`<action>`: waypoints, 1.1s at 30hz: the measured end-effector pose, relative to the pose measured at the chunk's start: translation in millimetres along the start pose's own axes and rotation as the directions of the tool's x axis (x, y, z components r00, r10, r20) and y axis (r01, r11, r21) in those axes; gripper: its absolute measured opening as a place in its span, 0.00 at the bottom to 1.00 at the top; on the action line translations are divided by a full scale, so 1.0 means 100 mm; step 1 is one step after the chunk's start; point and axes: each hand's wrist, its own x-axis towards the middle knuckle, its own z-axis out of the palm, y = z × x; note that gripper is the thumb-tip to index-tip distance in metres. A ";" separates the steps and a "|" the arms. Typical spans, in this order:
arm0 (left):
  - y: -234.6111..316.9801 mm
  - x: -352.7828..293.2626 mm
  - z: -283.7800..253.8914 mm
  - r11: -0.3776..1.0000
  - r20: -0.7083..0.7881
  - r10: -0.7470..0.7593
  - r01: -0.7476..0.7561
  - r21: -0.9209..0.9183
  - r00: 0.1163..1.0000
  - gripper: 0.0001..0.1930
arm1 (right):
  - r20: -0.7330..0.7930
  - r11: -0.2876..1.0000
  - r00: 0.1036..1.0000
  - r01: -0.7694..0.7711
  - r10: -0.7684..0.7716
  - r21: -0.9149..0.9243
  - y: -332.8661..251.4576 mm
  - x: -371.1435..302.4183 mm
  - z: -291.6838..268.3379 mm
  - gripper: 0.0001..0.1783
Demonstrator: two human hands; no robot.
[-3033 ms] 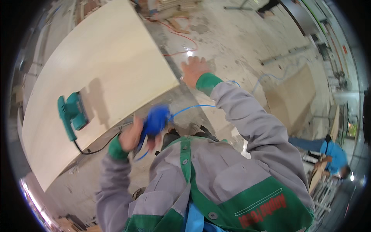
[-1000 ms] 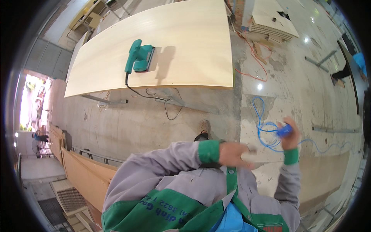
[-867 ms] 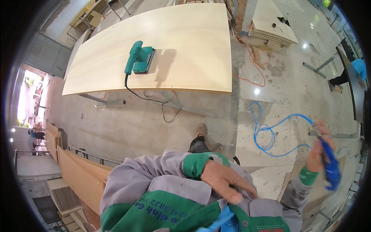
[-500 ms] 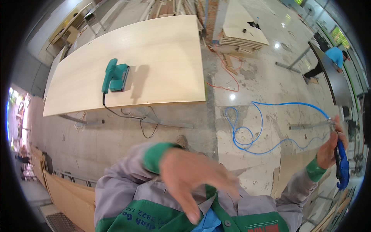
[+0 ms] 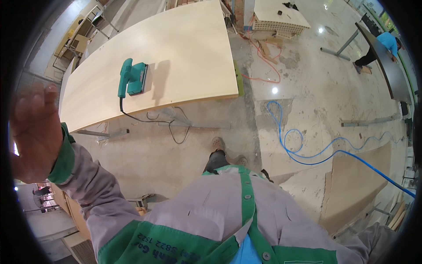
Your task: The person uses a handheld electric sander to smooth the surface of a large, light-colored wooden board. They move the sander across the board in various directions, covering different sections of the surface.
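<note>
At the far left edge, my left hand is raised with its fingers apart and slightly bent, and nothing shows in it. Part of it fades into the dark rim. My right sleeve reaches toward the lower right, but the right hand lies outside the picture. A blue air hose loops over the floor and runs out at the right edge. On the pale wooden board rests a teal electric sander, its black cord hanging over the near edge.
Metal legs hold up the board. Behind it to the right lie stacked panels and an orange hose. A person in blue leans over a dark tabletop. A brown sheet lies at the right.
My left hand has swung from in front of my chest to the far left. The right hand, holding a blue air tool, has dropped out of view, pulling the hose lower.
</note>
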 end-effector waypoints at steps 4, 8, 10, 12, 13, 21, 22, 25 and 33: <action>-0.59 -0.71 0.29 0.979 -0.073 -0.191 0.195 0.063 0.979 0.55 | 0.082 0.998 0.994 -0.069 0.070 -0.008 0.01 -0.30 0.02 0.17; -1.52 -1.24 1.48 0.793 0.199 -0.557 0.588 -0.162 0.806 0.53 | 0.272 0.991 0.955 -0.130 0.117 0.032 0.04 -0.57 0.24 0.18; -1.80 -1.34 2.00 0.797 0.298 -0.473 0.547 -0.256 0.829 0.52 | 0.396 0.979 0.909 -0.179 0.127 0.097 0.05 -0.74 0.49 0.18; -1.83 -1.63 2.37 0.693 0.296 -0.566 0.638 -0.335 0.770 0.50 | 0.487 0.906 0.850 -0.350 0.200 0.239 0.05 -0.89 0.84 0.18; -1.89 -1.84 2.43 0.690 0.249 -0.611 0.660 -0.298 0.751 0.49 | 0.605 0.905 0.787 -0.339 0.122 0.258 0.03 -1.00 1.07 0.18; -3.64 -3.58 3.16 0.423 0.337 -0.896 0.787 0.449 0.290 0.42 | 0.927 0.962 0.259 0.109 -0.272 0.252 -0.97 -2.65 2.88 0.17; -3.95 -3.72 3.24 0.438 0.460 -0.872 0.681 0.587 0.166 0.46 | 0.924 0.900 0.172 0.342 -0.342 0.269 -1.04 -2.83 3.03 0.13; -4.27 -4.17 3.52 -0.352 -0.135 -0.929 0.934 0.051 -0.343 0.56 | 0.996 0.910 -0.081 0.409 -0.036 0.066 -1.13 -3.32 3.28 0.07; -3.99 -4.90 3.19 -0.259 -0.155 -0.958 0.960 0.107 -0.242 0.40 | 0.888 0.935 -0.459 0.296 -0.040 0.195 -1.06 -3.93 3.33 0.11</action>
